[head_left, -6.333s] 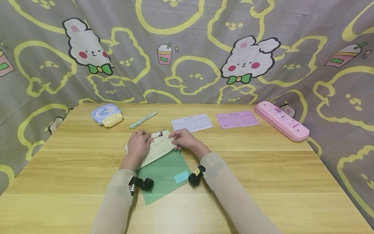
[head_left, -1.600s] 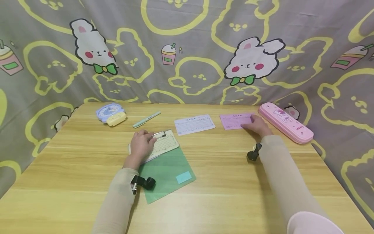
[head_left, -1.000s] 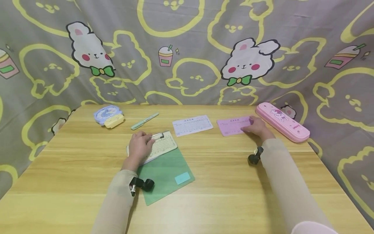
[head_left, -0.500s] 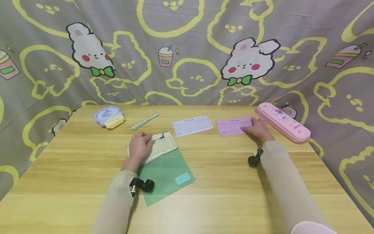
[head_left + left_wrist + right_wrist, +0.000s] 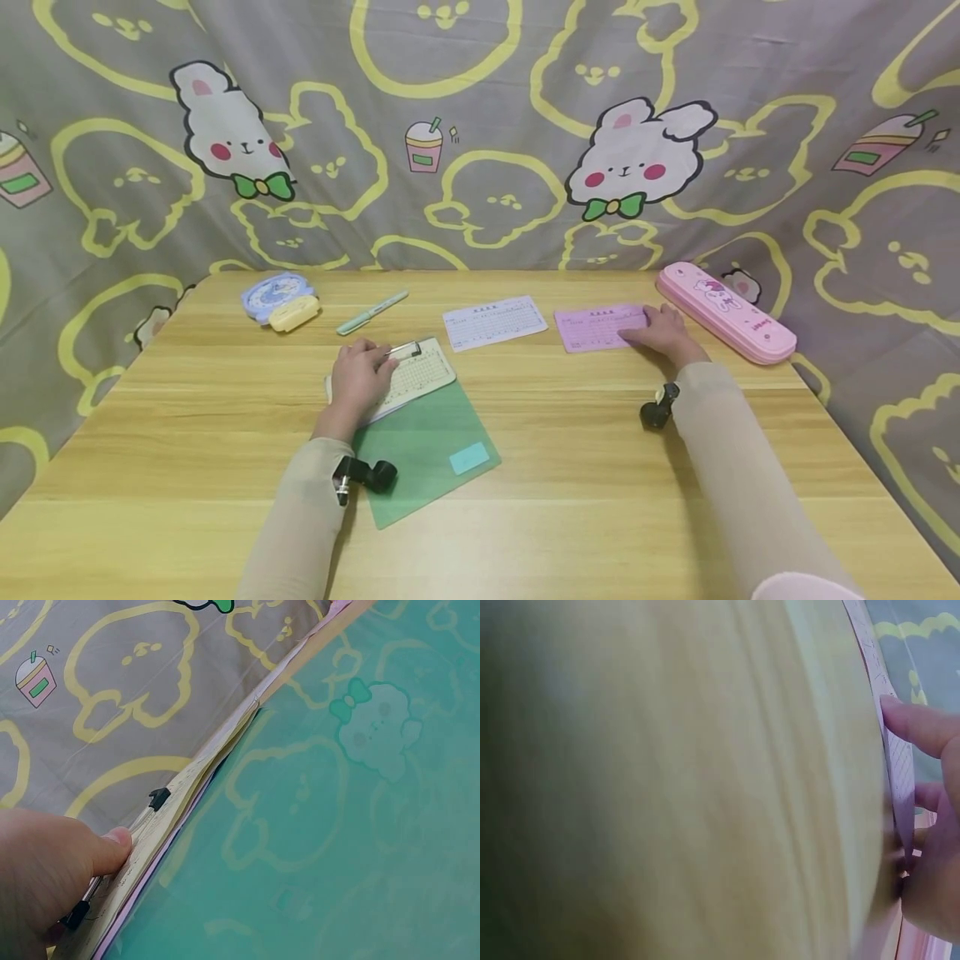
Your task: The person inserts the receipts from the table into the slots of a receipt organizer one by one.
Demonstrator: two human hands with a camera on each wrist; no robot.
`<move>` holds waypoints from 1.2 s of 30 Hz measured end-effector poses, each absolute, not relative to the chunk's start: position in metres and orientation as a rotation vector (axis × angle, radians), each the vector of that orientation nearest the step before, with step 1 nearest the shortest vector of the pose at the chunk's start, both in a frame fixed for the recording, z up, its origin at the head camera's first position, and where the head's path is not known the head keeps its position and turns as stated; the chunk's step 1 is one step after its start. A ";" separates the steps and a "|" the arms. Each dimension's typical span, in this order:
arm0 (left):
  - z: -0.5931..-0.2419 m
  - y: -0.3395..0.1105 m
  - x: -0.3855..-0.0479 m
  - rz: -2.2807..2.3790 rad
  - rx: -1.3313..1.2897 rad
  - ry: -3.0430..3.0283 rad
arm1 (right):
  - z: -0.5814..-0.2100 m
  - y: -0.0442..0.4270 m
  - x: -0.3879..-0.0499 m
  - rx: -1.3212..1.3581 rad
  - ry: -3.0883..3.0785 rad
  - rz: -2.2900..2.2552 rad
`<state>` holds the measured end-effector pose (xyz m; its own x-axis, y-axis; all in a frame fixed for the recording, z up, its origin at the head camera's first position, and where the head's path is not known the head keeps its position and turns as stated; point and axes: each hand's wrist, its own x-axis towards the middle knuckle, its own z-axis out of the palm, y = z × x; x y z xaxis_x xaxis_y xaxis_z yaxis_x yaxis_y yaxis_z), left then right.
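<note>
A green clipboard [image 5: 420, 462] with a pale blue label lies tilted on the table. At its upper end a metal clip [image 5: 406, 350] sits over cream gridded paper [image 5: 423, 372]. My left hand [image 5: 357, 382] grips the clip end; in the left wrist view its thumb [image 5: 111, 849] lies on the clip's wire. A lilac sheet edge [image 5: 124, 915] shows under the cream paper there. Farther right, my right hand [image 5: 664, 335] pinches the right edge of a pink printed sheet [image 5: 598, 328]. The right wrist view shows thumb and fingers at that sheet [image 5: 901, 776].
A white printed sheet [image 5: 495, 323] lies left of the pink one. Behind the clipboard is a mint-green pen [image 5: 372, 313]. A blue clock-like item [image 5: 276, 293] with a yellow part [image 5: 294, 314] stands at the back left. A pink pencil case [image 5: 726, 313] sits at the back right.
My right hand has left the cream paper on the clipboard and gone right to the pink sheet. That sheet has slid slightly nearer to me. The left hand stays at the clip.
</note>
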<state>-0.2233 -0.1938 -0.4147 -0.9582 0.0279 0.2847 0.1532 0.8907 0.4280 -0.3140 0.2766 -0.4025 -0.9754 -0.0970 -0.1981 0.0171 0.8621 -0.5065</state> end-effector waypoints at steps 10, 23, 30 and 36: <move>-0.416 -0.192 -0.223 -0.668 -0.121 -2.805 | -0.403 0.277 -0.302 -0.110 2.925 -0.834; -0.414 -0.193 -0.222 -0.663 -0.127 -2.797 | -0.394 0.268 -0.290 -0.036 3.033 -0.757; -0.413 -0.193 -0.222 -0.669 -0.129 -2.798 | -0.396 0.269 -0.287 -0.046 3.046 -0.838; -0.414 -0.193 -0.223 -0.672 -0.128 -2.800 | -0.400 0.277 -0.285 -0.096 3.109 -0.900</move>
<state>-0.2227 -0.1927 -0.4137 -0.9628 0.0251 0.2691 0.1445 0.8892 0.4340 -0.2853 0.2770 -0.3999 -0.9936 -0.0297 0.1094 -0.0836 0.8440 -0.5297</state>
